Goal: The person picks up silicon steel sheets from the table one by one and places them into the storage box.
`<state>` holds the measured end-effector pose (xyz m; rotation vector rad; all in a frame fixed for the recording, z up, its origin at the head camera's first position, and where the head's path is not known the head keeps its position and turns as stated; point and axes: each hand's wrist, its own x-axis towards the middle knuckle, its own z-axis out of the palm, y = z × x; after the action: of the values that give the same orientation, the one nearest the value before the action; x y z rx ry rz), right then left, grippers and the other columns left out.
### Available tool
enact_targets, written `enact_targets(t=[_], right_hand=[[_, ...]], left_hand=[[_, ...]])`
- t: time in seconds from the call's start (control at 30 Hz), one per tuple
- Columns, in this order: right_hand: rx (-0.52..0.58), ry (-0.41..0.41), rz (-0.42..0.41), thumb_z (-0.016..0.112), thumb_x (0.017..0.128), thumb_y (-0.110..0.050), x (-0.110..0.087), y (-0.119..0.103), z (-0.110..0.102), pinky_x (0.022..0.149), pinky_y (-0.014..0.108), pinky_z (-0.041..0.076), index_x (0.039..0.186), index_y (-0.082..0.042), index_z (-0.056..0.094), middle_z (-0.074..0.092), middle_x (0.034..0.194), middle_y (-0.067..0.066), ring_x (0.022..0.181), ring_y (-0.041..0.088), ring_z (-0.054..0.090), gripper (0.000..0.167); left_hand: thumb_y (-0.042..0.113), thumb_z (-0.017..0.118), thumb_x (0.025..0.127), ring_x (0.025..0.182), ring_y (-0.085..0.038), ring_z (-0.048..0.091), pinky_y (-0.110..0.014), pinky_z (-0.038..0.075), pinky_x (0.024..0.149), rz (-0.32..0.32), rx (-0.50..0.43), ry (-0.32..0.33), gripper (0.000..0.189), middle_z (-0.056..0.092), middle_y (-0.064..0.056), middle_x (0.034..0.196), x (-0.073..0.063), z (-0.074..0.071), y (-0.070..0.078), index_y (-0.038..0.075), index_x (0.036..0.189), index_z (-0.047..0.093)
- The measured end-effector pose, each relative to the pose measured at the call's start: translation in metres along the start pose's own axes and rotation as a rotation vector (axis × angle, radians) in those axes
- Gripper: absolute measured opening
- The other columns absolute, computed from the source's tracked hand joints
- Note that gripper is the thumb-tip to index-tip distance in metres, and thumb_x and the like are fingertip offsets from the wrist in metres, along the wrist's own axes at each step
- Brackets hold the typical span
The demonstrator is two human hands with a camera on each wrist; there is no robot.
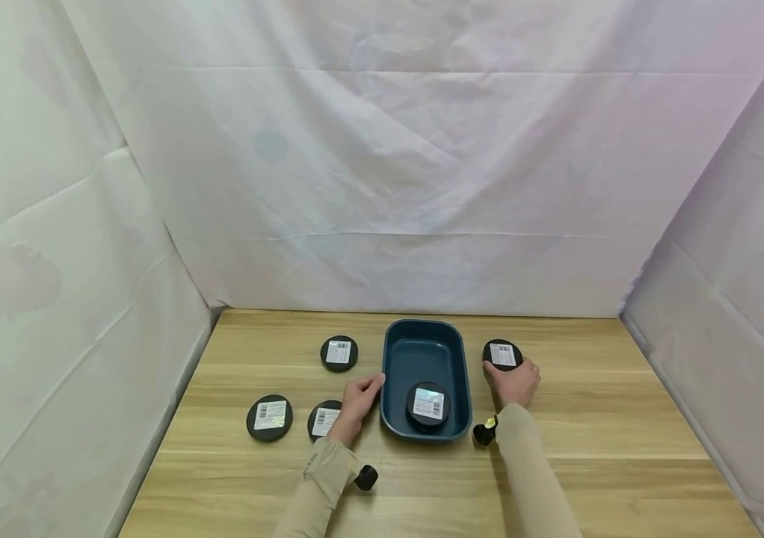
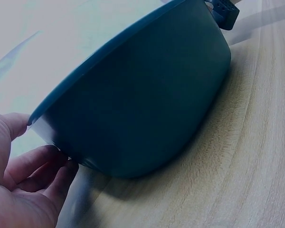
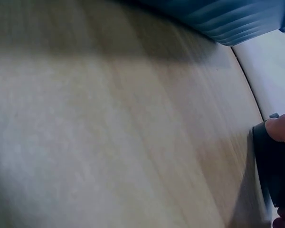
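A deep blue rectangular tray (image 1: 424,351) with rounded corners stands on the table. My left hand (image 1: 357,401) holds its left edge; in the left wrist view the thumb is at the rim and the curled fingers touch the outer wall (image 2: 133,104). Inside the tray's near end lies a black round disc (image 1: 428,404) with a white barcode label. To the right of the tray, my right hand (image 1: 518,382) grips another labelled black disc (image 1: 503,354) by its edge, also visible in the right wrist view (image 3: 274,166). Whether that disc touches the table cannot be told.
Left of the tray lie three more labelled black discs: one at the back (image 1: 339,353), one at far left (image 1: 270,418), and one (image 1: 324,421) partly hidden by my left hand. White cloth (image 1: 422,187) hangs behind and at both sides of the wooden table (image 1: 624,418).
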<state>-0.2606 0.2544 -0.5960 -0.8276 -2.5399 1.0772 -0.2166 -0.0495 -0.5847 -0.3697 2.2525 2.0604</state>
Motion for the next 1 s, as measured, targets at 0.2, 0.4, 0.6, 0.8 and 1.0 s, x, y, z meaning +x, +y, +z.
enact_targets(t=[0.2, 0.4, 0.6, 0.8, 1.0], right_hand=[[0.078, 0.031, -0.012, 0.082, 0.067, -0.031, -0.008, 0.0, -0.004, 0.098, 0.053, 0.034, 0.129, 0.012, 0.039, 0.042, 0.121, 0.031, 0.113, 0.043, 0.04, 0.087], [0.182, 0.046, -0.023, 0.082, 0.068, -0.026, -0.019, -0.004, -0.018, 0.098, 0.053, 0.035, 0.131, 0.011, 0.038, 0.04, 0.123, 0.03, 0.112, 0.042, 0.042, 0.085], [0.214, 0.023, -0.032, 0.081, 0.071, -0.025, -0.03, -0.011, -0.041, 0.099, 0.055, 0.034, 0.134, 0.01, 0.034, 0.04, 0.126, 0.03, 0.115, 0.042, 0.041, 0.086], [0.226, 0.053, -0.077, 0.082, 0.069, -0.022, -0.041, -0.021, -0.062, 0.095, 0.053, 0.036, 0.131, 0.012, 0.037, 0.041, 0.122, 0.031, 0.111, 0.041, 0.042, 0.084], [0.212, 0.072, -0.093, 0.083, 0.068, -0.022, -0.053, -0.032, -0.076, 0.094, 0.052, 0.036, 0.129, 0.012, 0.039, 0.043, 0.12, 0.03, 0.11, 0.041, 0.043, 0.082]], left_hand=[[0.026, 0.065, 0.088, 0.106, -0.026, 0.057, -0.036, 0.046, 0.091, -0.004, -0.001, -0.006, 0.038, 0.066, -0.019, 0.109, -0.001, -0.001, -0.001, -0.006, 0.107, 0.068], [0.028, 0.064, 0.089, 0.109, -0.028, 0.056, -0.039, 0.044, 0.093, -0.004, -0.008, -0.02, 0.04, 0.065, -0.02, 0.111, -0.001, -0.003, -0.001, -0.007, 0.109, 0.066], [0.028, 0.066, 0.088, 0.108, -0.027, 0.057, -0.038, 0.045, 0.092, -0.005, -0.005, -0.01, 0.039, 0.065, -0.019, 0.11, -0.001, -0.004, -0.001, -0.006, 0.108, 0.067], [0.028, 0.065, 0.088, 0.107, -0.027, 0.057, -0.039, 0.045, 0.092, 0.001, 0.0, -0.012, 0.039, 0.066, -0.019, 0.109, -0.001, -0.003, 0.0, -0.006, 0.107, 0.068], [0.027, 0.065, 0.088, 0.104, -0.026, 0.058, -0.037, 0.046, 0.09, 0.001, -0.003, -0.012, 0.039, 0.066, -0.019, 0.108, -0.002, -0.002, 0.001, -0.007, 0.107, 0.068]])
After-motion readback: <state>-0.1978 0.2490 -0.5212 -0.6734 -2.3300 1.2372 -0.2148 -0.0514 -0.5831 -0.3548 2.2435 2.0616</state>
